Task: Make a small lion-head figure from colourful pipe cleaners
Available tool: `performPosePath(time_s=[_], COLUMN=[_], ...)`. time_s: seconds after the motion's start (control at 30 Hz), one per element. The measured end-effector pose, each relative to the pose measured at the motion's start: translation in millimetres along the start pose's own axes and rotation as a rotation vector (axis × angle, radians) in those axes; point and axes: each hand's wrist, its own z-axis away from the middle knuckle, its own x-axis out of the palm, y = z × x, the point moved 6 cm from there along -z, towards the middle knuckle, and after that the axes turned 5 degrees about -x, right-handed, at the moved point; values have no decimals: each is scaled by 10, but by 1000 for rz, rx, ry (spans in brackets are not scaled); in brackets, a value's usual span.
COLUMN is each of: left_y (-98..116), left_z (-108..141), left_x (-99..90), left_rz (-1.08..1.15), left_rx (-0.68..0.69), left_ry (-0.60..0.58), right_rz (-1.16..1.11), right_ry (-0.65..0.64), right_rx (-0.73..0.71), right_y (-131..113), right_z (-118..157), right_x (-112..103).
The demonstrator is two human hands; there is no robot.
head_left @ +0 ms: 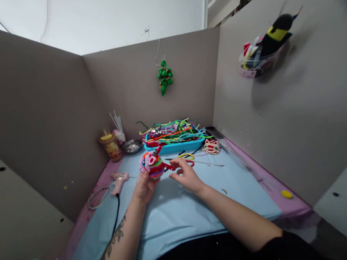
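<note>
My left hand (145,187) is closed around the underside of a colourful striped fish figure (153,166), which seems made of fuzzy craft stems, with a red fin on top and a red tail. My right hand (185,175) is beside the tail, its thumb and fingers curved and apart. Its fingertips are close to the tail's end; whether they touch it I cannot tell. Just behind that hand lie scissors (187,157) with yellow and red on them, partly covered by my fingers.
A blue tray (179,147) heaped with craft stems stands at the back. Left are a pink glue gun (120,183), a metal bowl (132,146) and a lidded cup (111,147). A cat-like face piece (211,146) lies right. Grey partitions (152,80) enclose the table; a green ornament (165,77) hangs there.
</note>
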Motion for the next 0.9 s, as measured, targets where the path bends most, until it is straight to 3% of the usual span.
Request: performPosePath(time_s=[0.23, 0.47, 0.57, 0.77, 0.9], left_y=[-20, 65, 52, 28, 36], left_z=[8, 53, 58, 50, 53], left_x=[-33, 165, 182, 192, 213], left_rz=[-23, -61, -57, -72, -80], left_rx=[1, 30, 18, 5, 11], left_ry=[5, -27, -35, -56, -70], right_rz=[-127, 126, 135, -42, -88], right_ry=[48, -102, -140, -16, -1], right_rx=[36, -238, -297, -50, 41], right_y=[6, -340, -372, -124, -108], right_z=[26, -34, -51, -41, -33], right_x=[-4, -131, -153, -191, -177])
